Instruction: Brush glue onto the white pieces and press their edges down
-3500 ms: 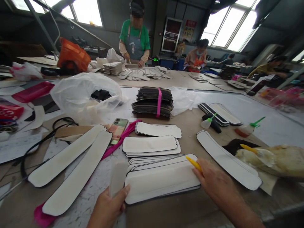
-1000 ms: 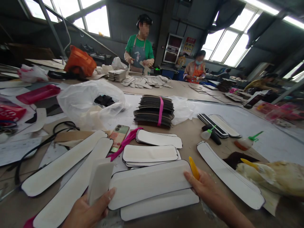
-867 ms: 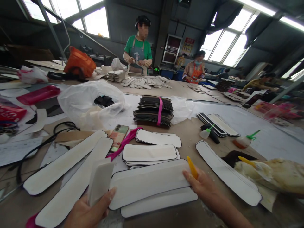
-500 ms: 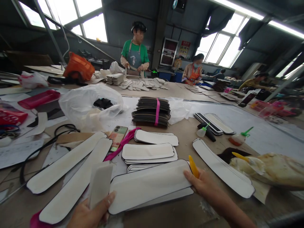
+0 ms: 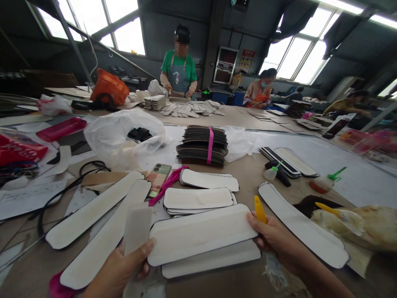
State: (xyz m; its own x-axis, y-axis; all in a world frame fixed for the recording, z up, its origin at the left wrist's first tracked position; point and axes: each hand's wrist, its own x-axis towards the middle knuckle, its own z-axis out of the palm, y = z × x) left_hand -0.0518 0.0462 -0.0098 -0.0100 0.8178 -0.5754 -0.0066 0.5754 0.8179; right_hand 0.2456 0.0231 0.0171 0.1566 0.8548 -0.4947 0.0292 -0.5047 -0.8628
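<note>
White panel point(image 5: 201, 234) gripped by left hand point(image 5: 119, 271), right hand point(image 5: 276, 242); one yellow tool point(image 5: 259, 209).

L hand point(image 5: 116, 271) cut off by btm edge; grip prob. unclear.

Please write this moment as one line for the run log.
left hand: holds grey card, touches white panel | right hand: holds yellow tool, grips panel end

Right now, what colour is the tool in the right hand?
Yellow: the tool sticks up from the right hand, clearest in the head view.
</note>
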